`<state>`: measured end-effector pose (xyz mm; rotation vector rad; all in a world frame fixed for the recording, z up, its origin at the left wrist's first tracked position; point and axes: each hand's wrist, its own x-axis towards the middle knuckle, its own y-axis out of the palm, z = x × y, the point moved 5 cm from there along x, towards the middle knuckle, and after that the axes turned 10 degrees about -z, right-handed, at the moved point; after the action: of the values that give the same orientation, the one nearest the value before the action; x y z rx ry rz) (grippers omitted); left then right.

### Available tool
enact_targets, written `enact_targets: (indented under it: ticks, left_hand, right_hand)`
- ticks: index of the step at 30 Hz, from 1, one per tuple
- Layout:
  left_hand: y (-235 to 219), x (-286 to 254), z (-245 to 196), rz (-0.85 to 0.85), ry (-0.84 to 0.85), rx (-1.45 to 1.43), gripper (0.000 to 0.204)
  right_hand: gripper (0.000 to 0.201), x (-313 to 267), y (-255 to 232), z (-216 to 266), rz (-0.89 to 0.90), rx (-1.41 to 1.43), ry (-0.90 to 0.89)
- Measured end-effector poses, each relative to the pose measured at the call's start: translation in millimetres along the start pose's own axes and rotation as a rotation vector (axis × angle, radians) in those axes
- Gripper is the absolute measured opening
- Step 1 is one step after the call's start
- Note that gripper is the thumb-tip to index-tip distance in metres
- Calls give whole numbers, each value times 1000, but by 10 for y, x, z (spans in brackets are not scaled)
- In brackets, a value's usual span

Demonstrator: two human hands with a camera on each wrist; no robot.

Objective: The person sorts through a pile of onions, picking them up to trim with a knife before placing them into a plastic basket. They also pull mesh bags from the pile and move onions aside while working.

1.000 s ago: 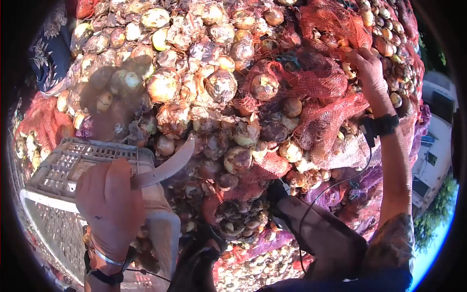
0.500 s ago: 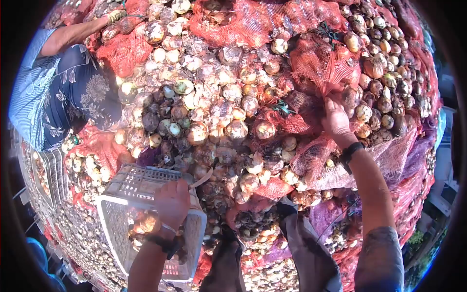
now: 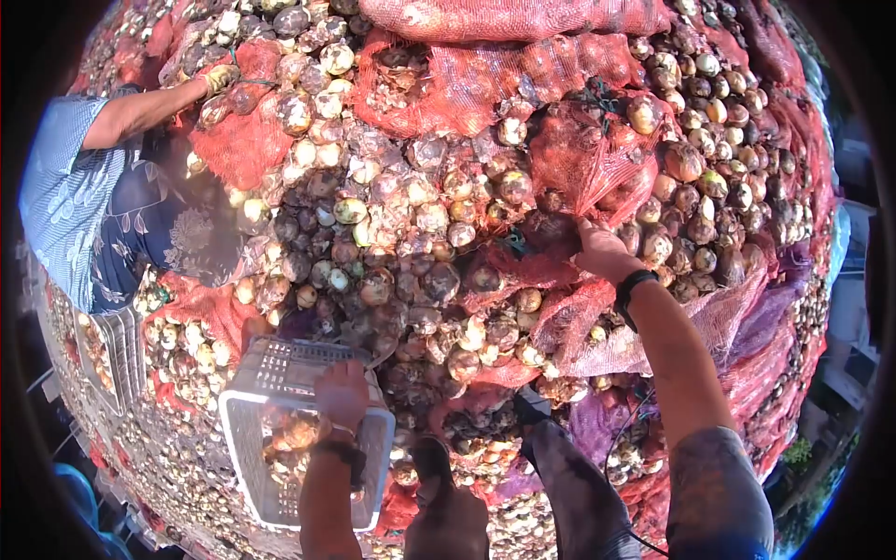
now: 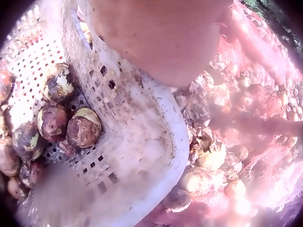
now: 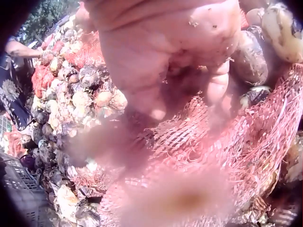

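Note:
A grey-white plastic crate with several onions inside stands tilted at the lower left of the head view. At its upper side is my left hand, fingers curled round a curved knife whose blade points up and right. My right hand pinches the red mesh of a filled onion sack right of centre. In the right wrist view the thumb and fingers of the hand close on the mesh. Most of the knife is hidden in the left wrist view.
Loose onions cover the heap all round. Another person crouches at the left, a gloved hand on a red sack. A second crate stands near that person. A dark cable hangs beside my right leg.
The head view has drawn back and turned, bringing the other person into sight. My right hand keeps its hold on the red mesh, and my left hand still grips the knife beside the crate.

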<state>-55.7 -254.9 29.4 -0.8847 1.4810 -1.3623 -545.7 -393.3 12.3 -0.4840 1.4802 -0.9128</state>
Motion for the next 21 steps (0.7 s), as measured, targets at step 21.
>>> enact_targets:
  ticks: [21]
  left_hand:
    - [69,-23,56,211,-131,-36,26]
  right_hand:
    - [66,-716,-479,-655,-664,-248,-173]
